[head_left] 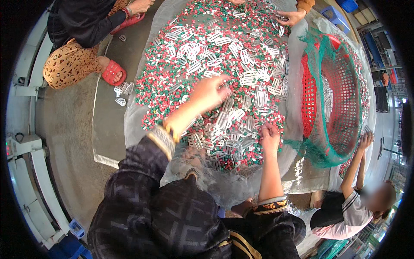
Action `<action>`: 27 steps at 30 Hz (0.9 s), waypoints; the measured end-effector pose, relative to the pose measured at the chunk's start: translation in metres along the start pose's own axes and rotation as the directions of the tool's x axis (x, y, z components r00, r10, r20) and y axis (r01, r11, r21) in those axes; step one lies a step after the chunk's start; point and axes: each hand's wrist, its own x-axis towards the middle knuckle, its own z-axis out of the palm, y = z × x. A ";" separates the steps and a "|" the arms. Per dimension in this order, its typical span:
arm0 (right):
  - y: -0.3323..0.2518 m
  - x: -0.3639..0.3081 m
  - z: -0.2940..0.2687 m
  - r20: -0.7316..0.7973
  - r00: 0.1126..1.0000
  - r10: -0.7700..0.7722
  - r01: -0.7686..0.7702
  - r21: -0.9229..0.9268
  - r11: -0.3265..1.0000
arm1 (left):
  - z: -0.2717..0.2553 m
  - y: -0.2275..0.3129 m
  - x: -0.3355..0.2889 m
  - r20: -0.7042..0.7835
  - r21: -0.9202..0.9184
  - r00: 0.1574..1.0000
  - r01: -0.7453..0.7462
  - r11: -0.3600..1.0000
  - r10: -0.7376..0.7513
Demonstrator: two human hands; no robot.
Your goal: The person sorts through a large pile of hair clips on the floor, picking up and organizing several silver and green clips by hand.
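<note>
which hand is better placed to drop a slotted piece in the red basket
Probably the right hand: it is at the lower right of the spread pellets, nearer the red basket. The left hand is farther left, close to the slotted pieces too, but blur hides whether it holds one.

Red sandal (113, 70), upper left; white frame (45, 185) along left edge; blue plastic object (337, 19), upper right.

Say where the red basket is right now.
In the head view, the red basket is on the right, beside the spread of coloured pellets, with green netting draped on it.
</note>
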 end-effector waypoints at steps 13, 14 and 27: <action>-0.060 0.001 0.036 -0.051 0.983 -0.176 0.102 -0.643 0.759 | 0.026 0.027 -0.029 0.457 0.269 0.889 -0.119 0.956 -0.018; -0.054 0.014 0.034 -0.073 0.954 -0.289 0.172 -0.655 0.736 | 0.029 0.026 -0.018 0.375 0.246 0.927 -0.117 0.962 0.017; -0.074 0.025 0.042 0.248 0.960 -0.131 0.261 -0.619 0.741 | 0.070 0.020 -0.014 0.542 0.355 0.838 -0.292 0.888 0.059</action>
